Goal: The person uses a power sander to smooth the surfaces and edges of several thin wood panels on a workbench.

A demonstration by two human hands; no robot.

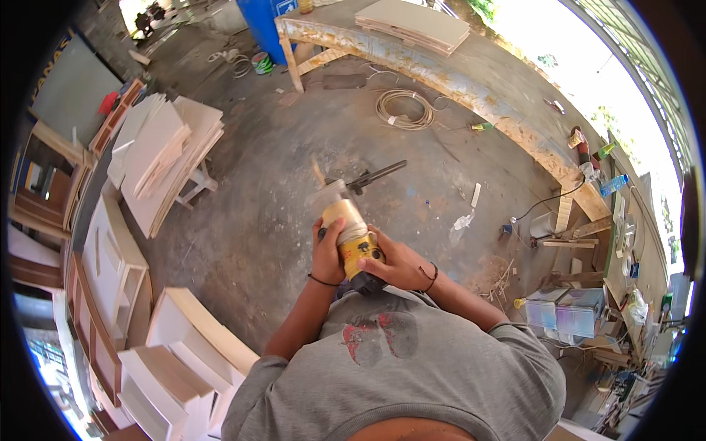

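At the left, a stack of pale boards (173,158) lies with its edges unevenly lined up, and a white cabinet (110,257) sits below it in the view. Nearer the person, an open white box (195,323) rests close to the left forearm.

The left hand (329,253) comes next, wrapped around the left side of the tool (354,234), its thumb laid across the pale upper body. The tool is in front of the person's chest, held in both hands above the bare concrete floor (265,184). It is yellow in the middle, with a black end (365,281) toward the shirt (390,360) and a clear guard (328,194) at the far end. A dark bar (384,173) sticks out to the right of that end.

The right hand (401,263) closes around the lower right side, thumb over the yellow housing; its other fingertips are mostly hidden. So 2 hands clasp 1 tool, both grips closed.

It will probably feel dense and stiff, with smooth casing that could slip under dusty palms. The body looks the surest hold, 1 hand on each side; the clear guard seems more brittle, and the thin bar would make a poor handle.

Further right are a coil (405,109), a bench (471,88), crumpled plastic (461,226) and a blue bottle (614,184).
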